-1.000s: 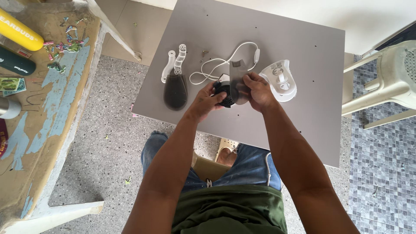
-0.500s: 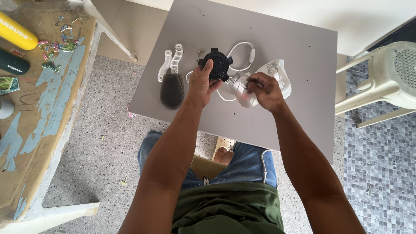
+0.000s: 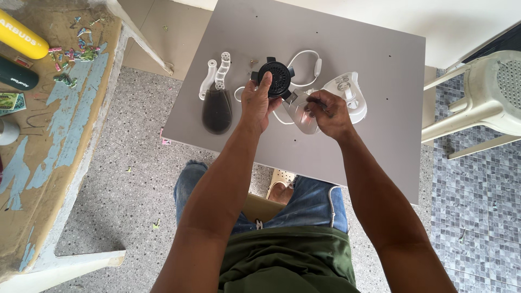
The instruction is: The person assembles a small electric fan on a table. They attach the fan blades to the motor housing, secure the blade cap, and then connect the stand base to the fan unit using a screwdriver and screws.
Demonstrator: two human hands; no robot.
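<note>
My left hand (image 3: 257, 102) grips a round black disc-shaped part (image 3: 278, 79) with short tabs around its rim, held just above the grey tabletop (image 3: 374, 49). My right hand (image 3: 327, 111) is closed on a clear, curved plastic cover (image 3: 299, 114) right beside the disc. A white cable with an inline switch (image 3: 316, 66) loops behind both hands. A white housing shell (image 3: 350, 93) lies just right of my right hand. To the left lie a dark translucent oval cover (image 3: 217, 110) and two white plastic pieces (image 3: 215, 77).
A white plastic chair (image 3: 488, 103) stands at the right. On the left is a worn wooden bench (image 3: 49, 125) with a yellow cylinder (image 3: 20, 37), a dark green cylinder (image 3: 15, 76) and several small scraps. A tiny screw (image 3: 251, 62) lies on the table.
The two parts were held together in both hands; now they are apart. My left hand lifted the black disc up and away, and my right hand keeps the clear cover.
</note>
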